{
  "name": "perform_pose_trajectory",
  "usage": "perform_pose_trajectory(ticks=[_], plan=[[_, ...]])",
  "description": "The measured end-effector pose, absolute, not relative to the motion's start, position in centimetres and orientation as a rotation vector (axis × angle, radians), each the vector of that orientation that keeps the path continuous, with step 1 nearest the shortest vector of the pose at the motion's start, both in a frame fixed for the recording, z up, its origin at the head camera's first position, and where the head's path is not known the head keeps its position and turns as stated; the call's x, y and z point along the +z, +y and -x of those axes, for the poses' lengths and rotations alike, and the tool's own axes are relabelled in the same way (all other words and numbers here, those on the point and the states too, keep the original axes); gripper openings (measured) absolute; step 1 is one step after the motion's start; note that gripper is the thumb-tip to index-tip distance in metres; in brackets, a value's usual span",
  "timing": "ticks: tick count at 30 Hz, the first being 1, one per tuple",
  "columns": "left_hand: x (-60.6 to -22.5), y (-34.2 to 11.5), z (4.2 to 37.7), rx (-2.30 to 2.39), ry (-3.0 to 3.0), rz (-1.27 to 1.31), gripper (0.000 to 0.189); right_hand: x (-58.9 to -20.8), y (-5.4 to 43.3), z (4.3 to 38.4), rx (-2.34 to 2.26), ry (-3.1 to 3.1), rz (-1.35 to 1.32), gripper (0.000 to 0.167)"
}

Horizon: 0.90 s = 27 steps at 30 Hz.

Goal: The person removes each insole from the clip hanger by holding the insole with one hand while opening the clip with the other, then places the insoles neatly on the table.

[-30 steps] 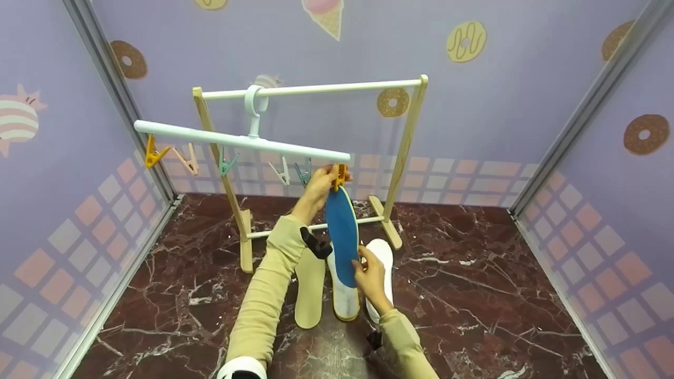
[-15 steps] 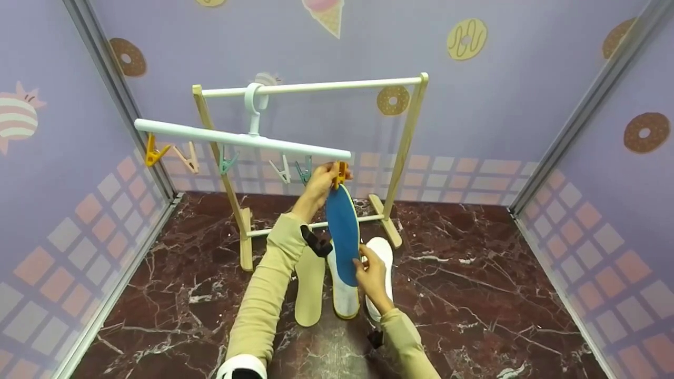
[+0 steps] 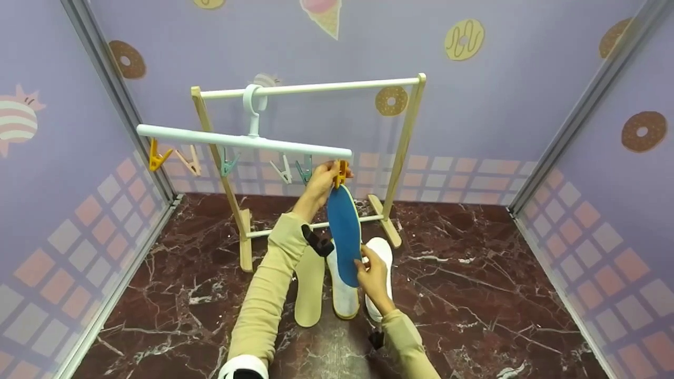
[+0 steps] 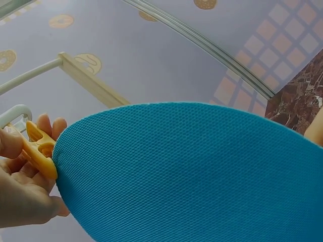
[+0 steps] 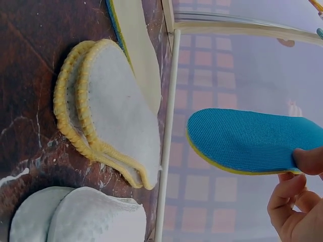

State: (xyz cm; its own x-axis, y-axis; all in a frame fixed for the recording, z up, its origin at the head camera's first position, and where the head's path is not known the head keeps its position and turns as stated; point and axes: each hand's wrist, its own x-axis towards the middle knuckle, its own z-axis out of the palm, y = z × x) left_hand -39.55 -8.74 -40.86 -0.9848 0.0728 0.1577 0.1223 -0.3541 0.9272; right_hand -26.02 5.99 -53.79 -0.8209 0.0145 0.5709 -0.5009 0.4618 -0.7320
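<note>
A blue insole (image 3: 343,231) with a yellowish edge hangs lengthwise between my hands. My left hand (image 3: 320,183) grips the yellow clip (image 3: 341,173) at the right end of the white hanger (image 3: 210,138). In the left wrist view, the insole's narrow end meets the tip of this clip (image 4: 41,151); whether the clip bites on it is hard to tell. Lower down, my right hand (image 3: 375,279) pinches the insole's edge, thumb on the blue face. The right wrist view shows that thumb (image 5: 309,160) near the rounded lower end.
The hanger hooks over a wooden rack (image 3: 410,126). Several other clips dangle from it, including a white clip (image 3: 283,169). On the marbled floor lie a beige insole (image 3: 309,295), yellow-stitched insoles (image 5: 116,91) and white insoles (image 5: 96,217). Patterned walls enclose three sides.
The hanger's left end has swung very slightly to the right and down. Both hands keep their holds on the clip and the insole, almost in the same place.
</note>
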Motion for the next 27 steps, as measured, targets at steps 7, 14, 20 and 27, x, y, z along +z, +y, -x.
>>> perform_pose_trajectory(ticks=[7, 14, 20, 27], plan=[[-37.9, -8.0, 36.2, -2.474, -1.839, 0.144, 0.033, -53.9, 6.1, 25.9, 1.34, -2.197, -0.4, 0.03], [-42.2, -9.2, 40.8, -2.558, -1.738, 0.356, 0.036, -54.0, 6.2, 26.0, 1.35, -2.174, -0.416, 0.03], [-39.4, -8.4, 37.8, -2.484, -1.805, 0.232, 0.035, -54.1, 6.3, 26.0, 1.377, -2.184, -0.401, 0.032], [-36.3, -8.2, 34.2, -2.509, -1.843, 0.206, 0.038, -54.2, 6.5, 26.1, 1.389, -2.18, -0.397, 0.031]])
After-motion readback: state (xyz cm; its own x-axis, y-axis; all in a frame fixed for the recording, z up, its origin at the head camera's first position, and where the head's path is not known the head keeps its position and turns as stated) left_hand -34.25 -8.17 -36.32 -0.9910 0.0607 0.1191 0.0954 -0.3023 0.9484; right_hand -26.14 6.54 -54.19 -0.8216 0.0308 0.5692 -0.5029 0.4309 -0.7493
